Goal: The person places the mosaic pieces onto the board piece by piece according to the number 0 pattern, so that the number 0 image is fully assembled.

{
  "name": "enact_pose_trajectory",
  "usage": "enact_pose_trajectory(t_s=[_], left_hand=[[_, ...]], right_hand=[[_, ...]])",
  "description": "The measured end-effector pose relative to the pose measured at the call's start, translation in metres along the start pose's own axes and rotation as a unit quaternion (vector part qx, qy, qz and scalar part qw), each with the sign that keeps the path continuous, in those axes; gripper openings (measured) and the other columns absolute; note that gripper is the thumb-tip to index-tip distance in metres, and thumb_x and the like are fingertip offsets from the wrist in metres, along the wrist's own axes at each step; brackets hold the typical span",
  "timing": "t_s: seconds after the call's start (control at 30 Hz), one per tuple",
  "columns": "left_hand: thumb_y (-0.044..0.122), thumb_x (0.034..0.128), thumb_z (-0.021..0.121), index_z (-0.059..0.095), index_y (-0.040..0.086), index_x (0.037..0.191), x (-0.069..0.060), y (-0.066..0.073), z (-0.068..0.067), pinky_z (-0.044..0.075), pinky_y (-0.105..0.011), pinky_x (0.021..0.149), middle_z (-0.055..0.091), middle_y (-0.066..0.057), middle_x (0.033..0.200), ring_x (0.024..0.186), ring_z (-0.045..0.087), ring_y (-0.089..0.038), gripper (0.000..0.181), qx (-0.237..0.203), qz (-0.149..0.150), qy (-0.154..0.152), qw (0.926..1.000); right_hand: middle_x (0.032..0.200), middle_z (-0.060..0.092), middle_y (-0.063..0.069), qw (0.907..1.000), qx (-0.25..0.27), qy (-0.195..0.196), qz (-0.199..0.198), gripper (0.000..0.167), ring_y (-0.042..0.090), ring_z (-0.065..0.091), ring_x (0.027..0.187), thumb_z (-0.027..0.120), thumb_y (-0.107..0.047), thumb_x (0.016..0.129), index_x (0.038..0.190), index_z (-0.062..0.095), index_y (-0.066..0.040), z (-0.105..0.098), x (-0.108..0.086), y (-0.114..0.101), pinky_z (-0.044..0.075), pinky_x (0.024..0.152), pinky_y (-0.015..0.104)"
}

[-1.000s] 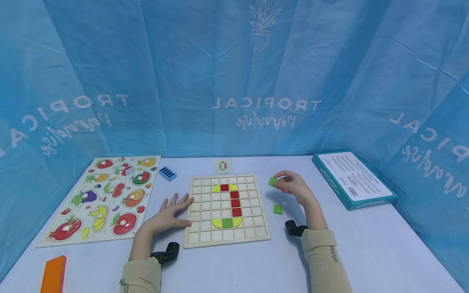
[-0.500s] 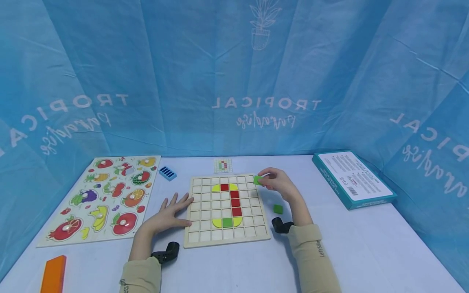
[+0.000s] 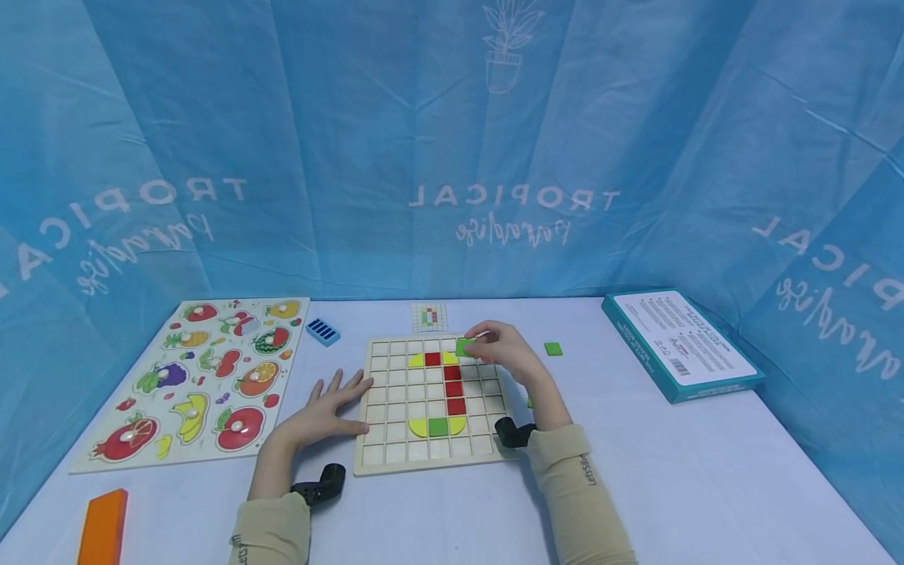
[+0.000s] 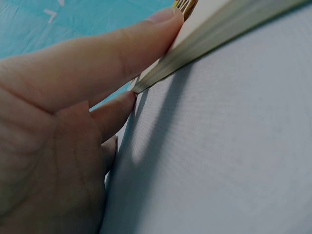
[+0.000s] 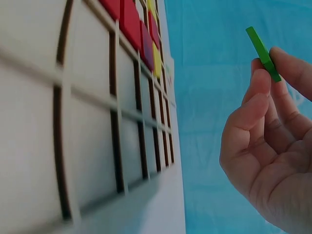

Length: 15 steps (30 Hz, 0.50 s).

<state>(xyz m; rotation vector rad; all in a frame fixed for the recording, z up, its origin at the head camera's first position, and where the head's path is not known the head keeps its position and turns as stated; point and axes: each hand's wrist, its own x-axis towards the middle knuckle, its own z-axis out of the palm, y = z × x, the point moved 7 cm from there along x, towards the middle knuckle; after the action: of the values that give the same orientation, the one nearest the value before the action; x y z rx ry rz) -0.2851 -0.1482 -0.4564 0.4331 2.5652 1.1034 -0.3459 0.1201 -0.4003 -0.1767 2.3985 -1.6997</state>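
Between thumb and fingertips, my right hand (image 3: 503,351) pinches a green square tile (image 3: 464,348), held above the board's upper right part. Seen edge-on in the right wrist view, the tile (image 5: 263,53) is apart from the board. The wooden grid board (image 3: 384,455) bears red squares (image 3: 454,389), yellow rounded pieces (image 3: 418,427) and one green square (image 3: 439,427). My left hand (image 3: 318,416) lies at the board's left edge, fingers spread and touching it; the left wrist view shows the thumb (image 4: 122,53) along that edge.
Right of the board lie a green tile (image 3: 553,348) and another (image 3: 530,402), mostly hidden by the right wrist. Behind it is a small pattern card (image 3: 430,318). Around stand a fruit puzzle (image 3: 233,384), a blue slotted block (image 3: 323,332), an orange block (image 3: 103,527) and a teal box (image 3: 681,345).
My right hand has carried the green tile leftward from beside the board to above it. A green tile behind the hand has come into sight. The left hand stays put.
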Motion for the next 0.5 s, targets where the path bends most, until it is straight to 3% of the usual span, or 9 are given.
enact_pose_trajectory(t_s=[0.23,0.5], left_hand=[[0.036,0.0737,0.072,0.031,0.005,0.143,0.000,0.000,-0.001,-0.015,-0.055,0.109,0.013,-0.020,0.152,0.138,-0.012,-0.040,0.087,-0.001,0.001,0.000,1.0000],[0.036,0.0739,0.072,0.031,0.005,0.143,-0.001,0.002,-0.001,-0.015,-0.055,0.109,0.012,-0.020,0.152,0.138,-0.012,-0.040,0.086,0.001,0.004,-0.004,1.0000]], right_hand=[[0.087,0.062,0.007,0.9994,-0.016,-0.028,0.009,0.020,0.022,0.060,0.080,0.069,-0.014,0.081,0.100,0.064,-0.007,0.029,0.008,-0.005,0.052,0.081,0.041],[0.083,0.058,0.004,0.9977,-0.027,-0.062,-0.009,0.016,0.014,0.054,0.073,0.066,-0.011,0.083,0.098,0.065,-0.003,0.057,0.017,-0.012,0.053,0.075,0.035]])
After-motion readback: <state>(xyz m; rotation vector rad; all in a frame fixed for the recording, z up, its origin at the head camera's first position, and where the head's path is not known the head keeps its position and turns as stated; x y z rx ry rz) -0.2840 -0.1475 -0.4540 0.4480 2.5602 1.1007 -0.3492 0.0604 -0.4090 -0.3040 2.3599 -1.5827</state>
